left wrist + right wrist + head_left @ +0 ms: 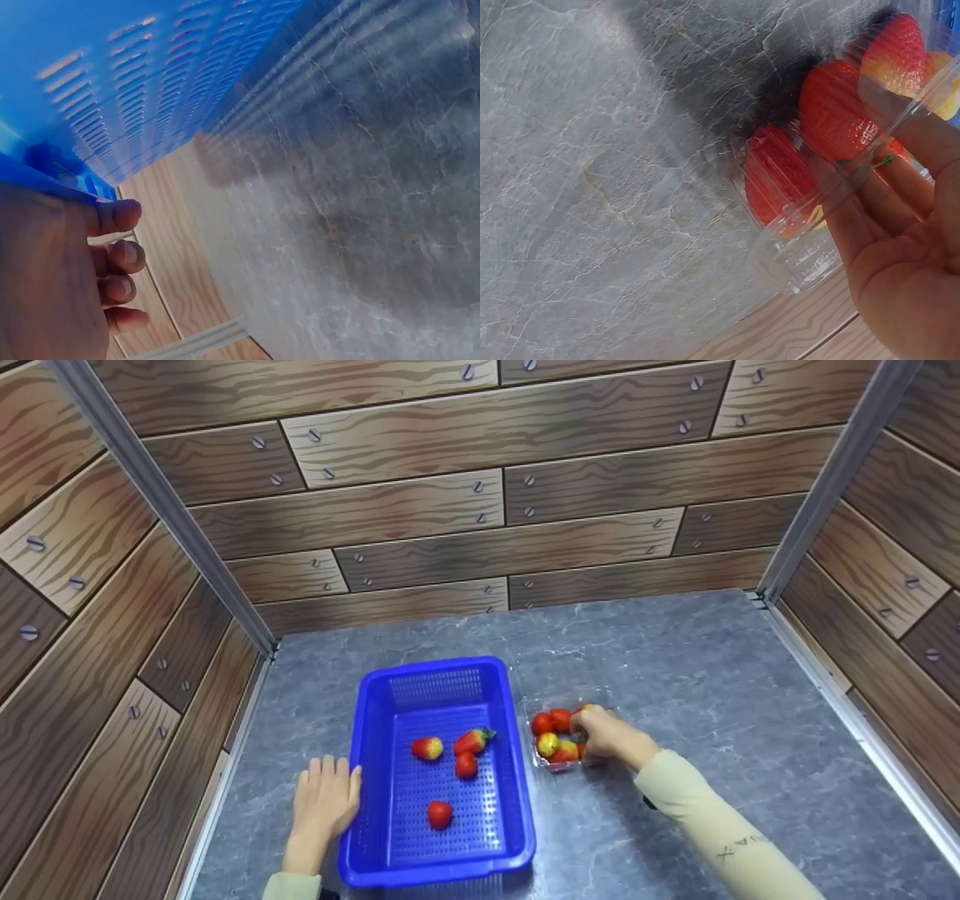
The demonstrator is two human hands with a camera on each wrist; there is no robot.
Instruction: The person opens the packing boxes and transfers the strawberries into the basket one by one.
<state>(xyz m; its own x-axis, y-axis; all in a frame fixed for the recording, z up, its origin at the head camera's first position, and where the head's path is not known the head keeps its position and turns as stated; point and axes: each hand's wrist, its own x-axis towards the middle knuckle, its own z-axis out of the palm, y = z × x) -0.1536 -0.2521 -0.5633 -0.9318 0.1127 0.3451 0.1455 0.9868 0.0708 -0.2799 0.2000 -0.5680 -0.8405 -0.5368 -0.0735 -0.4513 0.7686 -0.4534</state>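
Note:
A blue plastic basket [437, 872] holds several strawberries, among them a red one [439, 814] near its front and a red-and-yellow one [427, 748]. My left hand [324, 799] lies along the basket's left side, fingers extended outside it and the thumb against the rim. To the basket's right stands a clear plastic box [556, 766] of strawberries. My right hand [611, 735] reaches into this box, thumb and fingers bent around a strawberry [897, 150] whose green leaf shows between them. Other red strawberries [780, 180] lie beside the fingers; the hand partly hides the box's contents.
The box's clear lid [559, 671] is folded back behind it. Both containers stand on a grey marbled tabletop [712, 682]. Wood-patterned panels [420, 540] enclose the back and sides, with metal rails [817, 660] along the side edges.

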